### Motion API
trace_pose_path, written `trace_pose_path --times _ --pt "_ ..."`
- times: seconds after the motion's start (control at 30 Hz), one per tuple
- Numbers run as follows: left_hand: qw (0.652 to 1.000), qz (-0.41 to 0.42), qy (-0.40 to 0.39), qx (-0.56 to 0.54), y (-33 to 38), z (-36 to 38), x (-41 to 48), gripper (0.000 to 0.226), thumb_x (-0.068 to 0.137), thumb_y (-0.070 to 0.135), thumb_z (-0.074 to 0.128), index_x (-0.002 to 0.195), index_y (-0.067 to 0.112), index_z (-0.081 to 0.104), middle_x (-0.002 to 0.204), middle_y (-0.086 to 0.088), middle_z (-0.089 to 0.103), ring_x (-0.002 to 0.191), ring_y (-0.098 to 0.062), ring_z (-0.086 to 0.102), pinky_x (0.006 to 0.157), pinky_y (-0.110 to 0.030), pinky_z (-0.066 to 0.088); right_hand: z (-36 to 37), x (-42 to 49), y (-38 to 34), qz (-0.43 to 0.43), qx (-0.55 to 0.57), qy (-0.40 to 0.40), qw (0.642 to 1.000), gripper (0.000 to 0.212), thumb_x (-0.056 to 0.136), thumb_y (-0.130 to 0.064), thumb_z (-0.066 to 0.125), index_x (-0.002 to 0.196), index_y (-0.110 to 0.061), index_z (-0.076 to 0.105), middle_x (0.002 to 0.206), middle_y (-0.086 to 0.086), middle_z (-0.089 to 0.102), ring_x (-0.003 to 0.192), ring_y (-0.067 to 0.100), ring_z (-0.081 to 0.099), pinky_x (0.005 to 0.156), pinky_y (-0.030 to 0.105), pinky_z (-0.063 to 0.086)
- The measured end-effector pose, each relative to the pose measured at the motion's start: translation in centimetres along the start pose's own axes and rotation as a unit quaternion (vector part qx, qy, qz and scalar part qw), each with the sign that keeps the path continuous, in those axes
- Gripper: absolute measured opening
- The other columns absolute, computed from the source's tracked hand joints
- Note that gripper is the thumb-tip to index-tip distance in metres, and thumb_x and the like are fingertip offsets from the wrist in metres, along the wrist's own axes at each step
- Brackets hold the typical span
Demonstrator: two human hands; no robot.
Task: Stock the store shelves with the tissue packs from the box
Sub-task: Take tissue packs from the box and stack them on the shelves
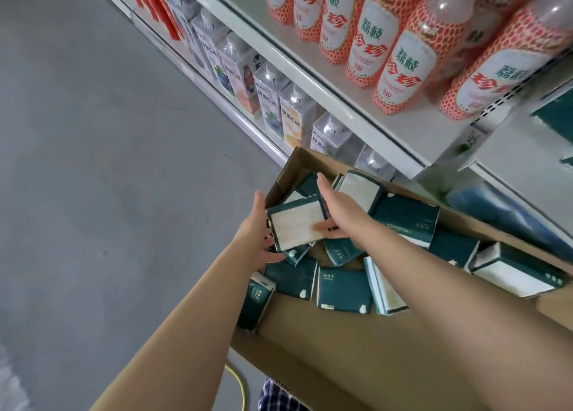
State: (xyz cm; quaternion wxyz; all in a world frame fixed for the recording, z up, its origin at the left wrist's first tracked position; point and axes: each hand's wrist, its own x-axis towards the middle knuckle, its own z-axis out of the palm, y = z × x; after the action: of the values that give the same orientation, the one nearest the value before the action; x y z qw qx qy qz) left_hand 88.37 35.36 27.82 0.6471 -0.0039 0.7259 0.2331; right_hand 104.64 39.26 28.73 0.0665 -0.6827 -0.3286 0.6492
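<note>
Gripping one tissue pack (296,226), hands left (259,234) and right (336,213); neighbouring pack (403,221) perhaps "COMFORTABLE".

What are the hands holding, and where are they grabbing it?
One tissue pack, above the box. The left hand grips its left edge, and the right hand holds its right edge, thumb on the pale face.

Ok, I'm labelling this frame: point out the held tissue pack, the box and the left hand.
tissue pack (294,226), head view, pale front face.
cardboard box (356,348), head view, near outer wall.
left hand (256,232), head view, its back.
</note>
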Motion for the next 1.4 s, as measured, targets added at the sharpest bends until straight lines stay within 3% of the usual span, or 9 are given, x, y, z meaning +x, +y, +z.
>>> trace_pose_path --times 0.17,0.27,0.4,0.5,0.77,0.9,1.0,1.2,1.4 --pt "0.990 0.081 0.067 -0.096 0.2 0.3 -2.4 0.058 0.093 0.072 0.046 0.095 0.016 0.060 0.111 -0.010 0.064 0.100 -0.024 0.065 0.083 -0.049 0.062 -0.9 -3.1 1.6 0.047 0.174 0.063 0.982 0.077 0.088 -0.079 0.037 0.119 -0.014 0.064 0.116 0.000 0.069 0.091 0.022 0.072 0.087 0.048 0.051" --pt "0.983 0.164 0.084 -0.015 -0.6 0.9 -5.7 0.046 0.088 0.061 0.066 0.084 0.015 0.063 0.093 -0.009 0.067 0.090 -0.022 0.068 0.081 -0.043 0.062 -0.9 -5.5 1.7 0.066 0.283 0.092 0.952 0.052 0.089 -0.055 0.066 0.108 -0.007 0.065 0.103 0.010 0.072 0.091 0.027 0.071 0.078 0.046 0.060" --pt "0.956 0.288 0.055 0.010 -0.9 0.3 -11.4 0.039 0.081 0.027 0.085 0.109 0.026 0.057 0.101 0.001 0.062 0.088 -0.008 0.065 0.063 -0.016 0.056 -1.3 -10.9 1.2 0.019 0.384 0.011 0.923 0.043 0.084 -0.017 0.078 0.117 0.005 0.064 0.105 0.018 0.074 0.093 0.032 0.073 0.067 0.036 0.060" --pt "0.957 0.291 0.012 -0.003 -0.5 -1.2 -17.0 0.060 0.074 0.037 0.085 0.123 0.033 0.052 0.119 0.017 0.056 0.104 -0.003 0.061 0.061 -0.013 0.055 -1.9 -16.4 0.9 -0.051 0.405 -0.040 0.912 0.048 0.078 -0.018 0.078 0.119 0.003 0.065 0.115 0.020 0.071 0.104 0.032 0.071 0.076 0.037 0.060" --pt "0.955 0.239 -0.138 0.107 1.6 -4.9 -31.9 0.070 0.069 0.042 0.084 0.130 0.019 0.060 0.103 0.000 0.078 0.094 -0.018 0.076 0.079 -0.040 0.064 -4.0 -31.4 -2.9 -0.153 0.312 0.013 0.938 0.046 0.084 -0.015 0.077 0.126 -0.011 0.060 0.108 0.007 0.075 0.097 0.025 0.073 0.077 0.041 0.060" --pt "0.932 0.327 -0.140 0.067 3.5 -4.8 -38.2 0.077 0.061 0.041 0.085 0.130 0.021 0.059 0.101 0.001 0.078 0.093 -0.019 0.076 0.076 -0.041 0.063 -6.2 -38.1 -4.2 -0.149 0.168 -0.085 0.971 0.057 0.072 -0.029 0.081 0.126 -0.021 0.064 0.118 0.000 0.073 0.110 0.019 0.069 0.091 0.034 0.055" --pt "0.877 0.376 -0.223 0.202 5.6 -4.3 -43.0 0.070 0.062 0.039 0.086 0.126 0.029 0.060 0.100 0.003 0.078 0.090 -0.013 0.075 0.069 -0.027 0.061 -7.1 -44.0 -4.6 -0.144 0.017 -0.149 0.978 0.058 0.067 -0.049 0.080 0.122 -0.034 0.065 0.122 -0.011 0.070 0.118 0.011 0.064 0.101 0.035 0.049" --pt "0.681 0.407 -0.369 0.485 5.3 0.6 -49.6 0.065 0.069 0.045 0.090 0.124 0.048 0.054 0.101 0.017 0.075 0.085 -0.001 0.070 0.073 -0.022 0.057 -8.3 -53.0 -0.5 -0.215 0.127 0.029 0.968 0.053 0.067 -0.042 0.085 0.115 -0.026 0.071 0.115 -0.001 0.074 0.108 0.017 0.069 0.095 0.038 0.054" --pt "0.746 0.400 -0.334 0.415 3.3 3.4 -51.3 0.080 0.058 0.078 0.074 0.127 0.044 0.053 0.112 0.024 0.068 0.100 0.008 0.066 0.082 -0.019 0.055 -9.5 -55.6 4.5 -0.204 0.360 0.180 0.892 0.057 0.065 -0.025 0.082 0.118 -0.010 0.065 0.109 0.010 0.075 0.097 0.025 0.073 0.089 0.034 0.058"
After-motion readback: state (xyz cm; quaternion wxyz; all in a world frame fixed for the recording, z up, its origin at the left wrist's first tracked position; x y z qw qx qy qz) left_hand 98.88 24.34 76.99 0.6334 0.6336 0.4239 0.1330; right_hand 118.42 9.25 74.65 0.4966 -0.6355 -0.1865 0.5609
